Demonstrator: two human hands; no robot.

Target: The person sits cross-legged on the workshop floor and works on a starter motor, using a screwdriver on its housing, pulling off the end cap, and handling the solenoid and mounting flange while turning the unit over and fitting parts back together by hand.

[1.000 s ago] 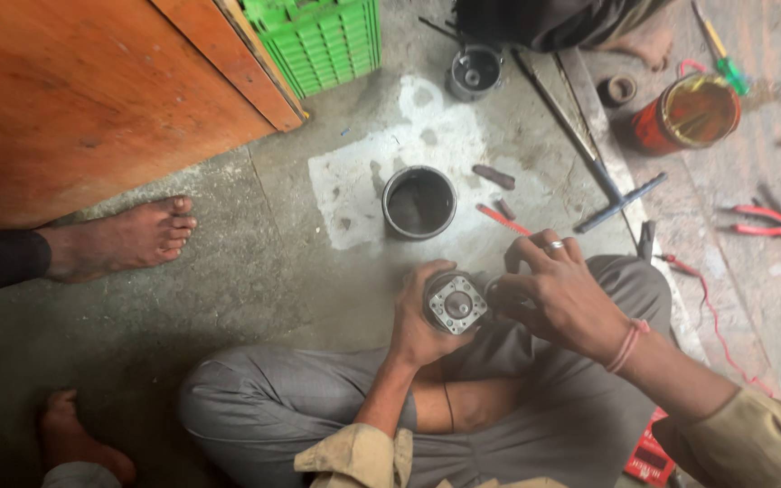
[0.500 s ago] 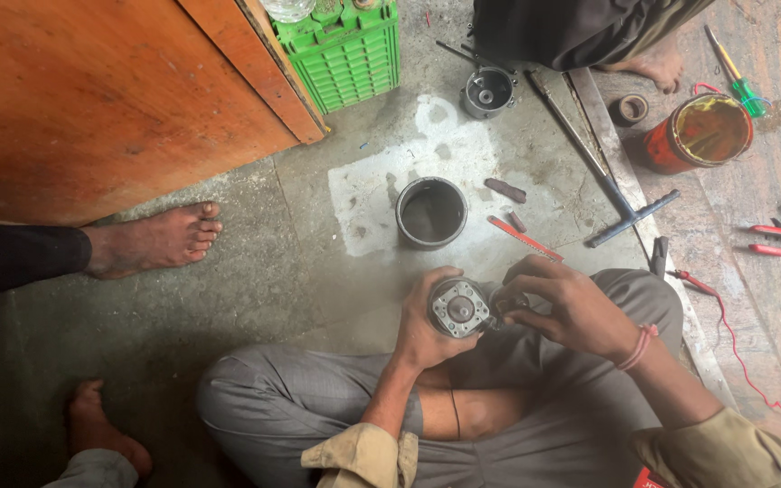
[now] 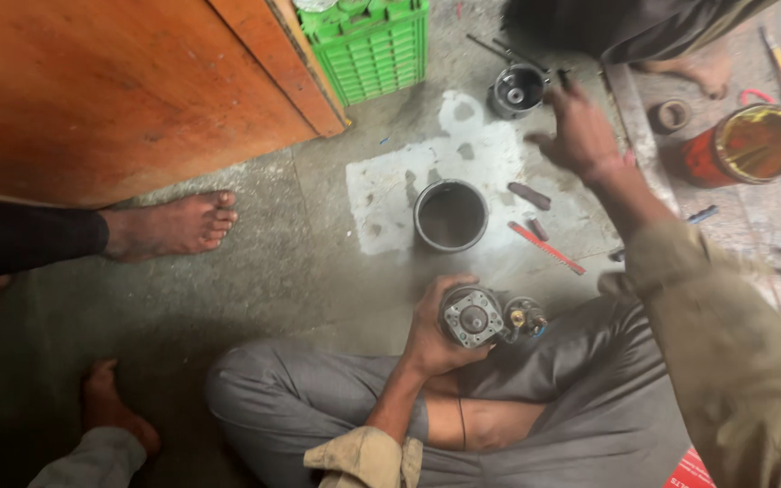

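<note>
The motor part (image 3: 474, 316) in the left hand (image 3: 431, 339) is showing dull, greasy grey metal with a small brass-coloured fitting. The floor (image 3: 318, 253) is looking like rough matt concrete. The crate (image 3: 372, 45) is gleaming as green plastic, the cabinet (image 3: 110, 90) is showing smooth orange-brown wood, and the tin (image 3: 743, 145) is shining glossy red metal.

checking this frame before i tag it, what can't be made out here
- Right hand, head view: blurred, so it is unclear whether the fingers touch anything.
- Metal motor part in the left hand: its back is hidden by the palm.
- Red tin: contents too blurry.
- Green crate: cut off by the top edge.
</note>
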